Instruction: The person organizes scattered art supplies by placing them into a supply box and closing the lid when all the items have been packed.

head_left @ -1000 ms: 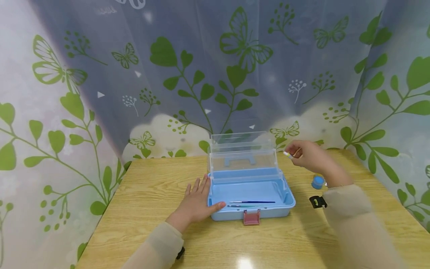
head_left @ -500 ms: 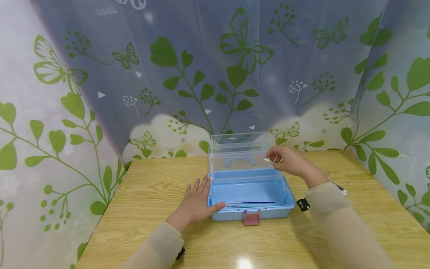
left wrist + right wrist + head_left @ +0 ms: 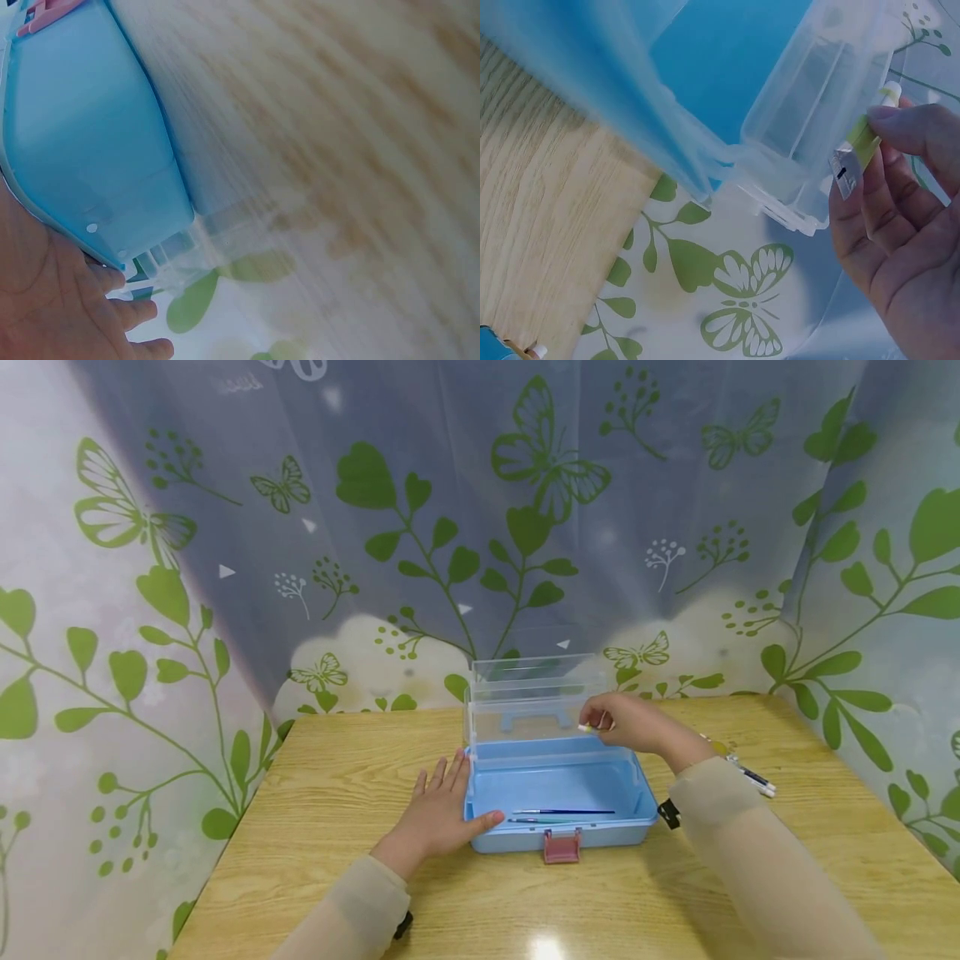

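Note:
A light blue storage box (image 3: 555, 785) stands on the table, its clear lid (image 3: 536, 718) raised at the back and a pink latch (image 3: 562, 847) hanging at the front. Inside, near the front wall, lie a dark blue paintbrush (image 3: 577, 812) and a teal paintbrush (image 3: 551, 820). My left hand (image 3: 438, 814) rests with spread fingers against the box's left side, thumb over the front left rim. Over the box's back right corner, in front of the lid, my right hand (image 3: 637, 725) pinches a small paint tube (image 3: 864, 142) with white cap, yellow-green body and flat silver end.
Right of the box, partly behind my right forearm, lie several slim white-ended items (image 3: 757, 781) and a small yellow piece (image 3: 720, 748). A leaf-and-butterfly curtain (image 3: 525, 527) hangs behind the wooden table (image 3: 345, 777).
My right hand has moved left and slightly down with the paint tube, from beside the lid to over the box's back right. My left hand has stayed put.

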Action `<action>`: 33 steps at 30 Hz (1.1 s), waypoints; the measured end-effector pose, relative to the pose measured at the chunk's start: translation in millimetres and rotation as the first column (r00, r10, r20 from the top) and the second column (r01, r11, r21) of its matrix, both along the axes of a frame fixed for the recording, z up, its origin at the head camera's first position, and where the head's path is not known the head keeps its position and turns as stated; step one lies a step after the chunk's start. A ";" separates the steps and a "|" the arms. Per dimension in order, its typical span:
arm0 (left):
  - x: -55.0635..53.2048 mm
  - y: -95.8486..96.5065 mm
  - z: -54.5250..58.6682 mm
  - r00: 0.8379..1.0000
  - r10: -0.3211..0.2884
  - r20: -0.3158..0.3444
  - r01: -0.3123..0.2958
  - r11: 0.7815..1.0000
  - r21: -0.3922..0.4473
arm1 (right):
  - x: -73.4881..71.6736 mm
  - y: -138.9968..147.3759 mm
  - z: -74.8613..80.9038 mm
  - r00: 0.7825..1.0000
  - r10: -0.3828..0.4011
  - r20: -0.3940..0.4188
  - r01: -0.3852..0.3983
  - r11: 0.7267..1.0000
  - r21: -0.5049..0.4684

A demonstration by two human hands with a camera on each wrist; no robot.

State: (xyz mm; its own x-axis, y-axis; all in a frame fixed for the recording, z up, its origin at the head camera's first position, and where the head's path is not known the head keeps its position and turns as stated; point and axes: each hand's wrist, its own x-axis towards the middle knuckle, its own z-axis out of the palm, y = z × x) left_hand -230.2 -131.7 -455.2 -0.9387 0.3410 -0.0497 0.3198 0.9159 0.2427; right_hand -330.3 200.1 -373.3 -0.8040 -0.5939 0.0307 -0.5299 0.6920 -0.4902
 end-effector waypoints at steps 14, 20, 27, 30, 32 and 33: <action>0.5 -0.9 0.1 1.000 0.003 -0.004 -0.003 1.000 0.000 | -6.0 -10.1 0.5 0.995 0.036 0.096 -0.048 0.992 0.120; -0.1 -0.9 -0.5 1.000 0.001 -0.010 -0.001 1.000 -0.007 | -10.9 -12.0 -2.3 0.990 0.052 0.130 -0.073 0.983 0.166; 0.6 -0.7 1.8 1.000 0.000 -0.006 0.000 1.000 -0.002 | -12.1 -13.1 -3.4 0.988 0.065 0.137 -0.090 0.979 0.186; 0.6 -0.6 1.8 1.000 0.000 -0.004 0.000 1.000 -0.001 | -12.2 -13.3 -3.7 0.988 0.069 0.140 -0.095 0.979 0.182; 0.8 -0.5 1.4 1.000 0.002 -0.002 -0.002 1.000 0.000 | -12.2 -13.8 -3.9 0.987 0.075 0.140 -0.100 0.978 0.180; 0.8 -0.5 1.2 1.000 0.003 0.000 -0.003 1.000 0.002 | -12.3 -14.0 -4.4 0.987 0.074 0.141 -0.099 0.979 0.181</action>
